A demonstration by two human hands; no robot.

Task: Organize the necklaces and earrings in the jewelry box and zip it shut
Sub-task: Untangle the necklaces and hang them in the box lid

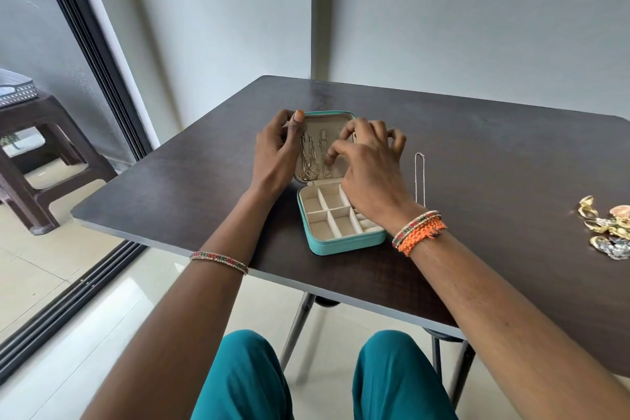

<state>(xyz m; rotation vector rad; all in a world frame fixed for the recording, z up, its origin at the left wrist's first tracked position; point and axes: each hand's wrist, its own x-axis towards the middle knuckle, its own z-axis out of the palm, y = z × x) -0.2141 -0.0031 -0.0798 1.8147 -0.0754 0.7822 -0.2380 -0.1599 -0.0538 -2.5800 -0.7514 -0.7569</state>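
A: Where's the box?
B: On the table, lid up, tray just below both hands.
A: The left hand?
B: Curled round the lid's left edge, thumb up along the rim, holding it.
A: And the right hand?
B: Its thumb and forefinger pinch a chain hanging inside the lid. The other fingers arch loosely above.
A: Anything else in the lid?
B: More chains, between the two hands, just left of the pinching fingertips.
A: Outside the box?
B: A loose chain lies just right of the right hand, apart from it. The earrings sit well right, far from either hand.
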